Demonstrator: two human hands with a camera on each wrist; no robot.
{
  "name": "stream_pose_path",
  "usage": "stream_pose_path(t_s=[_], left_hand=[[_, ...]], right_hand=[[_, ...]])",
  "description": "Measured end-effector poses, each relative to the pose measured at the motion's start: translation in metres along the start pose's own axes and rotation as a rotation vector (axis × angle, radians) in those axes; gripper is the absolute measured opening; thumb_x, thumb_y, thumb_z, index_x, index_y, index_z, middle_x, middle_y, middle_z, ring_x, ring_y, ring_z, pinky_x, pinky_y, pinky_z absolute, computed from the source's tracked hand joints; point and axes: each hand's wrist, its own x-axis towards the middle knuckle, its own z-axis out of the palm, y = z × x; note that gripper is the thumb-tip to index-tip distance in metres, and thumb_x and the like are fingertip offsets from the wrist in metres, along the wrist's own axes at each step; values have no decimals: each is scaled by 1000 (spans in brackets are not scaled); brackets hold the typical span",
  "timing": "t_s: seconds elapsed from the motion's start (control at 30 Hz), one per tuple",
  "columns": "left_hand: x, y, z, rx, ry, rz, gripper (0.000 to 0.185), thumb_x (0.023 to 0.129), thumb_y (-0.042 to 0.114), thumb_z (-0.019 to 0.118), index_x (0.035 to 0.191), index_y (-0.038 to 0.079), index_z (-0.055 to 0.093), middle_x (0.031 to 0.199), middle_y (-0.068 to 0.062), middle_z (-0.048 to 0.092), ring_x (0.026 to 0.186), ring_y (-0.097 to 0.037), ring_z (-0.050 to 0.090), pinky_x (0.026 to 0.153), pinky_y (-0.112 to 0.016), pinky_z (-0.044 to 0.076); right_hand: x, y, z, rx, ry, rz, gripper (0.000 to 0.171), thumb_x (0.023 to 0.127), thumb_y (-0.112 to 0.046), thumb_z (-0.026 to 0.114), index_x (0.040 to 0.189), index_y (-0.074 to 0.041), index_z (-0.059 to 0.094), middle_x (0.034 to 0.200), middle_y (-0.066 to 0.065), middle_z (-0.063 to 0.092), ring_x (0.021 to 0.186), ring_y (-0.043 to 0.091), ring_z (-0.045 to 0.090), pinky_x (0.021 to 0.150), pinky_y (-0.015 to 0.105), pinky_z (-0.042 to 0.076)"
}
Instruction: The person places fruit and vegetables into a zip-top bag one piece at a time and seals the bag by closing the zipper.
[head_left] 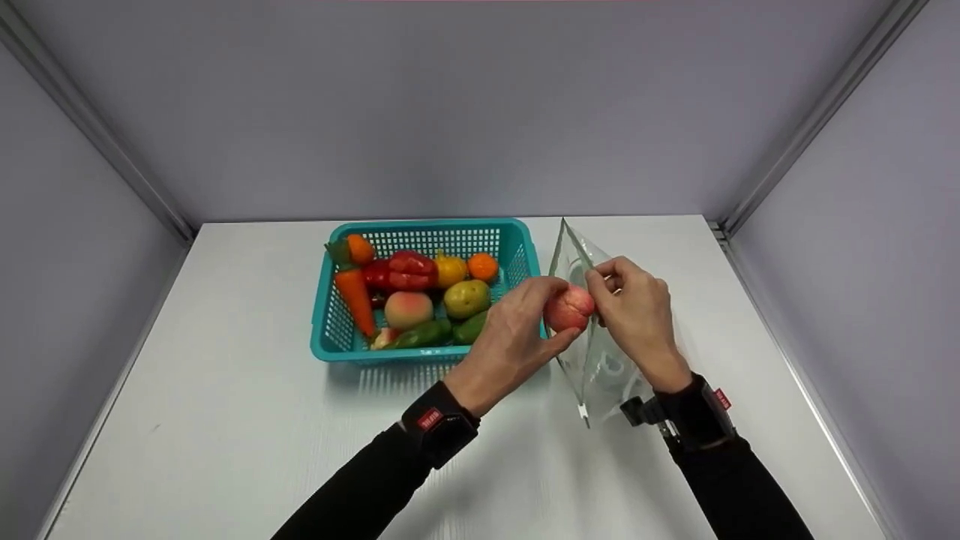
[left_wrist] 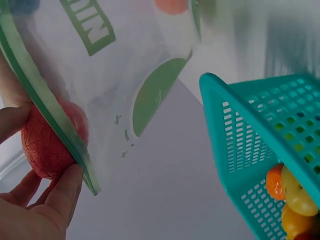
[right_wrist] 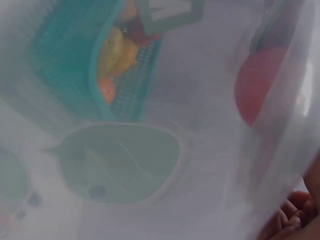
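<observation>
Between thumb and fingers my left hand (head_left: 514, 337) grips a reddish peach (head_left: 568, 308) at the mouth of a clear zip bag (head_left: 600, 375). In the left wrist view the peach (left_wrist: 47, 142) is partly behind the bag's green-edged strip (left_wrist: 47, 110), partly outside it. My right hand (head_left: 636, 311) pinches the bag's rim with thumb and fingers, holding the mouth apart. Seen through the film in the right wrist view, the peach (right_wrist: 257, 82) is a blurred red shape. Green printed shapes (left_wrist: 157, 92) mark the bag's side.
Left of the bag stands a teal basket (head_left: 319, 330) holding a carrot (head_left: 354, 300), a red pepper (head_left: 412, 271), another peach (head_left: 409, 310), a mandarin (head_left: 482, 266) and several other fruits and vegetables. The white table (head_left: 225, 420) is bounded by grey walls (head_left: 450, 112) behind and at both sides.
</observation>
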Motion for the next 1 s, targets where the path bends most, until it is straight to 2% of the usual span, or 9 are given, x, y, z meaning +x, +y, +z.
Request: stream_pose_path(t_s=[0.23,0.37,0.5,0.6,0.67,0.73,0.83,0.9,1.0], left_hand=[[-1,-5,1,57,-23,18,46,87,19,86,123,6,60,117,-8,67,103,-20,65,92,-25,55],[-2,-9,1,98,-50,14,46,88,22,85,125,7,63,123,-10,66,110,-24,65,98,-31,54],[-4,-11,1,118,-57,-31,59,88,26,85,137,6,59,137,-14,60,124,-29,60,106,-38,50],[-4,-15,1,112,-46,-115,64,91,29,83,142,4,54,134,-16,58,118,-28,61,103,-36,53],[-4,-18,1,94,-83,-203,55,93,34,78,134,4,57,121,-13,63,103,-23,64,91,-31,57],[-3,-20,-1,52,-164,-293,39,96,36,73,117,5,65,101,-7,67,85,-18,63,75,-27,56],[-2,-22,-2,-42,-277,-391,27,99,33,64,85,10,67,71,2,58,63,-12,55,55,-23,44],[-1,-23,-2,-107,-290,-413,31,100,27,60,72,14,62,62,5,50,58,-11,50,51,-23,38],[1,-23,-3,-178,-239,-426,32,100,21,57,67,17,57,60,8,50,57,-9,50,51,-22,37]], right_hand=[[0,-2,-2,20,8,11,11,99,-15,69,93,-6,72,63,0,66,42,2,54,43,17,38],[0,-4,-4,36,3,6,12,99,-15,69,94,-5,72,65,1,67,43,3,57,44,17,40],[-1,-4,-8,57,15,-1,13,100,-16,69,96,-4,72,67,2,67,44,5,57,44,17,43],[-1,-4,-10,74,41,-7,13,101,-15,68,99,-3,72,69,3,67,44,6,57,45,17,45],[-1,-4,-11,85,55,-11,13,101,-15,68,100,-2,73,70,4,68,44,6,57,46,17,46],[-1,-5,-12,92,64,-6,13,101,-14,68,101,-2,72,71,3,68,44,7,58,46,17,47],[-2,-4,-13,94,63,9,14,100,-15,69,102,-2,72,71,3,69,45,9,59,45,17,46],[-3,-3,-14,86,38,32,16,100,-18,70,105,-3,72,72,3,70,47,11,61,46,18,47],[-6,0,-16,55,-39,76,25,98,-26,74,106,-3,69,74,4,71,51,12,66,48,20,49]])
